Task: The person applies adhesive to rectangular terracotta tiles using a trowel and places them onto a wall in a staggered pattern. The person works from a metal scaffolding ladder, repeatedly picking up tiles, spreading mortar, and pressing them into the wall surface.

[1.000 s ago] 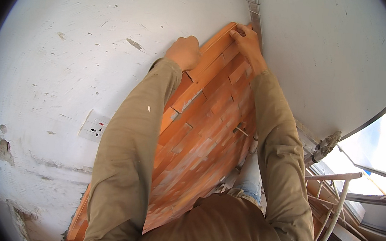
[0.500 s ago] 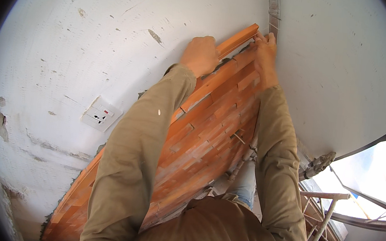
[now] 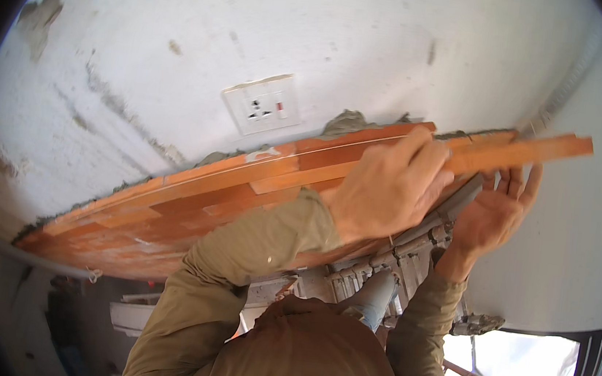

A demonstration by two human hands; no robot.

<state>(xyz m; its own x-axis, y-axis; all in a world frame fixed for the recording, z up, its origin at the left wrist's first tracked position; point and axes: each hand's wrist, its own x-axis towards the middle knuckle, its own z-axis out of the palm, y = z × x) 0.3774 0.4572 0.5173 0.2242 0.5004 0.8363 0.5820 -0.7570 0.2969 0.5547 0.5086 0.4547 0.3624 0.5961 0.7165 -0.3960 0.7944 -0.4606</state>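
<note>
My left hand (image 3: 393, 187) is closed on one end of a long, thin orange brick strip (image 3: 521, 154). The strip points right, toward the corner, and stands out in front of the top of the brick-clad wall (image 3: 234, 199). Just below its right part is my right hand (image 3: 490, 215), palm up with fingers apart. Its fingertips come close to the strip's underside; whether they touch is unclear. Grey mortar (image 3: 352, 124) shows in lumps along the cladding's top edge, and a thin pale string (image 3: 353, 143) runs along the upper row.
A white wall socket (image 3: 261, 103) sits just above the cladding. A white side wall (image 3: 567, 238) meets it at the right corner. Below are pipes (image 3: 381, 259), a bright window (image 3: 517, 365) and a rusty metal frame (image 3: 468, 373).
The view has swung, bringing the socket nearer the middle. The strip has come away from the top row in the corner. My right hand has let go of its end and opened below it.
</note>
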